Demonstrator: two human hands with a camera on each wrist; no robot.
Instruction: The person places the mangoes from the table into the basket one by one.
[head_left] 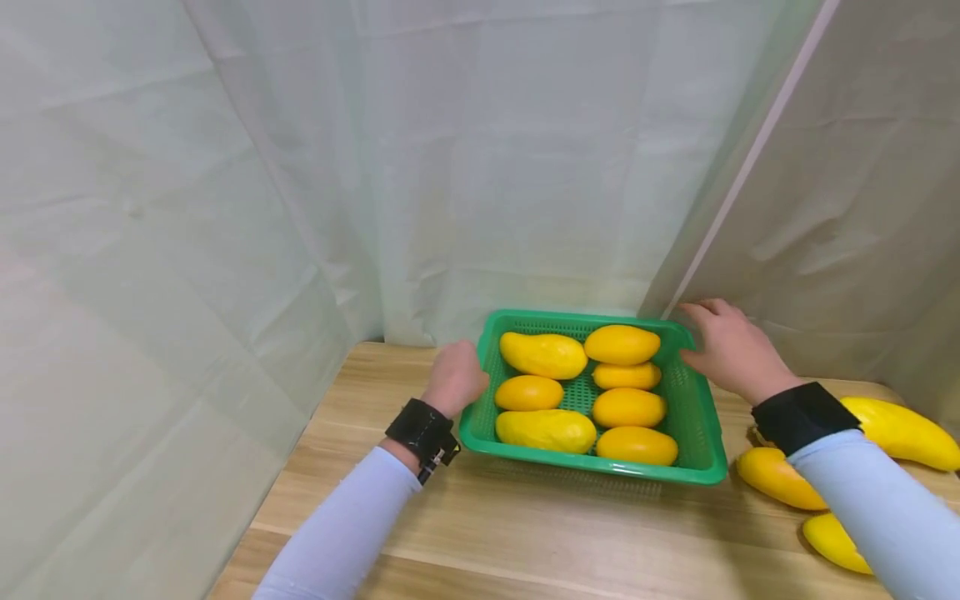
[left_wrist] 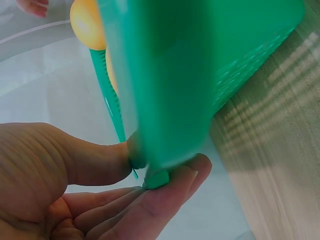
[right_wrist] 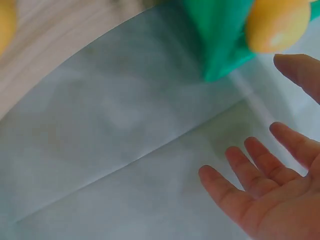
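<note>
A green plastic basket (head_left: 705,429) at the back of the table carries several yellow and orange mangoes, such as the long one (head_left: 545,427) at its front left. At its left side, my left hand (head_left: 455,382) grips the rim; the left wrist view has the thumb above the basket's edge (left_wrist: 170,100) and the fingers beneath it. My right hand (head_left: 738,346) hovers by the back right corner, fingers spread and holding nothing. The right wrist view puts those fingertips (right_wrist: 208,172) apart from the basket wall (right_wrist: 220,60) and a mango (right_wrist: 277,25).
Several more mangoes lie on the wooden table (head_left: 525,533) to the right, among them a long yellow one (head_left: 911,433), partly behind my right forearm. Pale cloth curtains (head_left: 517,167) hang close behind the basket and along the left side.
</note>
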